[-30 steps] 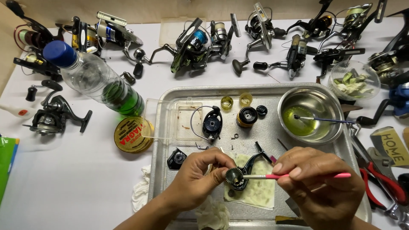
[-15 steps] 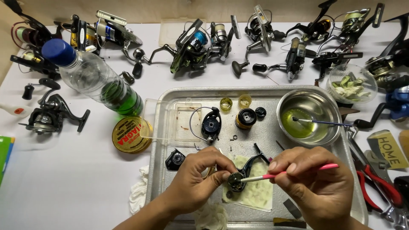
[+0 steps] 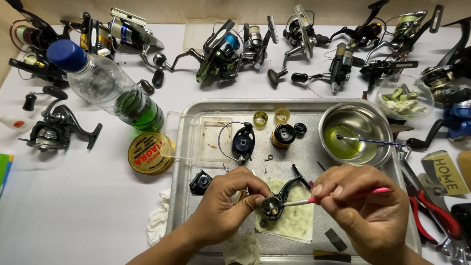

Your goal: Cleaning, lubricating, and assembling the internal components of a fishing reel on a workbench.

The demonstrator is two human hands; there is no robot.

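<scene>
My left hand (image 3: 226,206) grips a small black fishing-reel body (image 3: 274,202) with an exposed gear, held over a stained paper pad (image 3: 289,222) in a metal tray (image 3: 186,162). My right hand (image 3: 364,203) pinches a thin pink-handled brush (image 3: 343,195), its pale tip touching the gear side of the reel body. Loose reel parts lie in the tray: a black rotor with a wire bail (image 3: 242,142), a black spool with a gold band (image 3: 283,135), a black side cover (image 3: 200,182) and two yellow rings (image 3: 260,118).
A steel bowl (image 3: 355,133) of greenish liquid holds a thin tool. A plastic bottle (image 3: 105,88) with green liquid lies left, by a round yellow tin (image 3: 149,153). Several fishing reels line the back edge. Red pliers (image 3: 431,216) lie right; a glass bowl (image 3: 405,97) holds scraps.
The brush tip has come in from beside the reel body to touch its gear. My left hand has turned the reel body slightly. The view has shifted a little.
</scene>
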